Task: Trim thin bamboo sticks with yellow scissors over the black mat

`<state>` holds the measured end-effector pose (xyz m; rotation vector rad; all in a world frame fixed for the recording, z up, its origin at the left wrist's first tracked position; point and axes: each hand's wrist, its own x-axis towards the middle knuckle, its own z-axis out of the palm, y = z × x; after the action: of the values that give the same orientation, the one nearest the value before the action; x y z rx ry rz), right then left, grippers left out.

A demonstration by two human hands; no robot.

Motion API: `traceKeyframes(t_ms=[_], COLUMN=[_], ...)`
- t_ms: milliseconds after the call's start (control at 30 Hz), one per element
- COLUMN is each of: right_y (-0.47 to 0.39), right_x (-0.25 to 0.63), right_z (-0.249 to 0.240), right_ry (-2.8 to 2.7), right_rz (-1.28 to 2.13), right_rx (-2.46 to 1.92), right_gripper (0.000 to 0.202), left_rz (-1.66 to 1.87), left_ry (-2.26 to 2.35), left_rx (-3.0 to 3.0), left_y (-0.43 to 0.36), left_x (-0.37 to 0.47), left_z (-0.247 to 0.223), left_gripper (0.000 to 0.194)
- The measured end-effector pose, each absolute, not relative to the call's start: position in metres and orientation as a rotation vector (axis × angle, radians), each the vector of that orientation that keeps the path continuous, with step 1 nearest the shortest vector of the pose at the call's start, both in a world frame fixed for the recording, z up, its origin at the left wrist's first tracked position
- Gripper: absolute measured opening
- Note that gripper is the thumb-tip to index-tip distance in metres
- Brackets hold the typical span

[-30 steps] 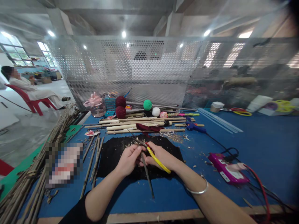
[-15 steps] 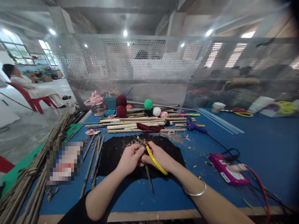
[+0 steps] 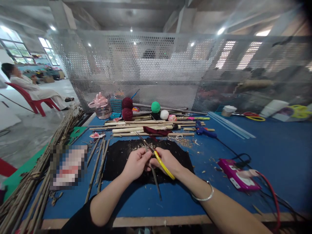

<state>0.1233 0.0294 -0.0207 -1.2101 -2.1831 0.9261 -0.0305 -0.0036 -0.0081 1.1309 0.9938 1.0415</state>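
Observation:
My left hand grips a thin dark stick that runs from the hands toward me and also pokes out beyond them. My right hand holds a yellow-handled knife with its blade laid against the stick near the left fingers. Both hands hover over a black cloth strewn with shavings on the blue table.
Peeled sticks, yarn balls, a blue glue gun and a perforated metal screen lie beyond. A pink power strip with cables sits right. Raw stick bundles line the left edge. A person sits on a red chair far left.
Both hands with the stick and knife have stayed nearly in place, shifting slightly away from me; the view tilted down a little.

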Motion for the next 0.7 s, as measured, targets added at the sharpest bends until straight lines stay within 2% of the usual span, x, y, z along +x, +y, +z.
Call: traceKeyframes(t_ms=[267, 433, 700], right_y=[0.032, 0.025, 0.030], right_x=[0.131, 0.132, 0.133], right_z=[-0.009, 0.005, -0.010], right_ry=[-2.299, -2.320, -2.289], right_rz=[0.871, 1.009, 0.874], right_rx=[-1.254, -1.184, -1.232], right_gripper=[0.031, 0.039, 0.038], left_rz=[1.001, 0.989, 1.000], left_ry=[0.899, 0.906, 0.984], left_rx=[1.033, 1.048, 1.125], left_y=[-0.002, -0.002, -0.002], left_x=[-0.035, -0.036, -0.031], left_z=[-0.009, -0.012, -0.012], left_gripper=[0.033, 0.035, 0.036])
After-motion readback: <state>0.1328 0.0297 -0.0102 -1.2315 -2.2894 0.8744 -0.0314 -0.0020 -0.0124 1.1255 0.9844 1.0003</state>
